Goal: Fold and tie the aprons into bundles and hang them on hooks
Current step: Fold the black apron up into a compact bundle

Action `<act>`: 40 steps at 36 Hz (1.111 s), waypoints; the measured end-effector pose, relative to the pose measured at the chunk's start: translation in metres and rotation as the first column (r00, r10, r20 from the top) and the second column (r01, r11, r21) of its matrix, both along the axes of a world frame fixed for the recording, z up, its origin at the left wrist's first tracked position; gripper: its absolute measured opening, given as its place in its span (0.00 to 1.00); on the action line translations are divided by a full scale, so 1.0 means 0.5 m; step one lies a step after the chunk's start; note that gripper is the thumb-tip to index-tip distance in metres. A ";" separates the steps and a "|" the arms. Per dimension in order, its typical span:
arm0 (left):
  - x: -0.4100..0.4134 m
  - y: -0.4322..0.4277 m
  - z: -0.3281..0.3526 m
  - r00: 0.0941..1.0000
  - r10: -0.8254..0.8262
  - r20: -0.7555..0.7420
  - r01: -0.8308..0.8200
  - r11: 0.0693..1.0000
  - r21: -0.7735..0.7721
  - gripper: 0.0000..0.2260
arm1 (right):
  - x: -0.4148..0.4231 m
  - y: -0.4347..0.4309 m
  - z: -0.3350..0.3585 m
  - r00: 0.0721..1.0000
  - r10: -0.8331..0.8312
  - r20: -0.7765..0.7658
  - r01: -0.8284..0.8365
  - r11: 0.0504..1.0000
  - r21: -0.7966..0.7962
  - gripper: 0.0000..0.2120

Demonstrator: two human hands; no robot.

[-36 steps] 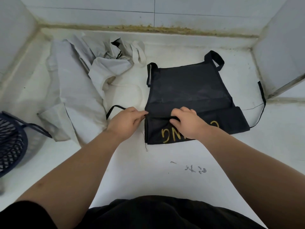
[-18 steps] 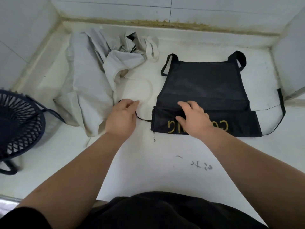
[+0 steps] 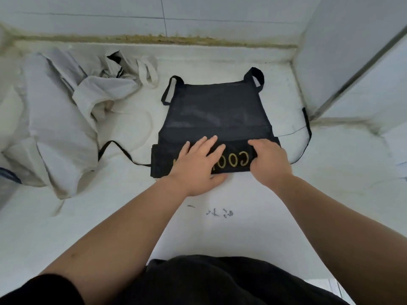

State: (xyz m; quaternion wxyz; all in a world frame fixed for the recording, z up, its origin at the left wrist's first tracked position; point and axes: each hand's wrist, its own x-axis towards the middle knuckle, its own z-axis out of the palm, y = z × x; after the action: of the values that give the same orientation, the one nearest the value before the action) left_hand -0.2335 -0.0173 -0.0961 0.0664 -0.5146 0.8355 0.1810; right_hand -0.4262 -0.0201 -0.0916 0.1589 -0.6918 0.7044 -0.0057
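A black apron lies flat on the white counter, its near end folded into a band with gold letters. My left hand rests on the left half of that band, fingers spread on top and thumb at the near edge. My right hand grips the band's right part, fingers curled over its far edge. One black tie strap trails to the left, and another strap loops out to the right. Two neck loops stick out at the apron's far corners.
A crumpled pale grey apron pile covers the left of the counter up to the back wall. The rim of a dark blue basket shows at the left edge. A white wall panel closes the right side.
My left hand has left the loose strap and moved right onto the folded band. My right hand slid right along the band. The camera has moved closer, pushing the basket almost out of view.
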 end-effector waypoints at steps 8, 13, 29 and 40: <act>-0.113 -0.030 0.003 1.000 0.013 0.012 -0.013 1.000 0.008 0.24 | -0.147 0.013 0.005 0.978 -0.184 -0.098 0.198 0.968 0.157 0.26; -0.153 -0.035 -0.023 0.997 -0.029 0.065 0.024 0.996 0.080 0.24 | -0.200 0.006 -0.019 0.992 -0.126 0.010 0.123 0.979 0.161 0.13; -0.123 -0.027 -0.057 0.985 -0.133 0.110 0.131 0.991 0.022 0.31 | -0.180 -0.066 -0.011 0.975 -0.201 -0.097 0.206 0.977 0.049 0.18; -0.032 -0.019 -0.044 0.981 0.056 0.185 -0.032 0.991 -0.126 0.44 | -0.044 -0.063 -0.010 0.847 0.527 -0.071 -0.481 0.816 0.320 0.47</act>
State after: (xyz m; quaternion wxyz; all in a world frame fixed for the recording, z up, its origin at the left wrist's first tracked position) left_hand -0.2493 -0.0267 -0.1182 0.1092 -0.5509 0.8234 0.0813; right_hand -0.4480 -0.0516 -0.0967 0.1986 -0.8211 0.4986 0.1942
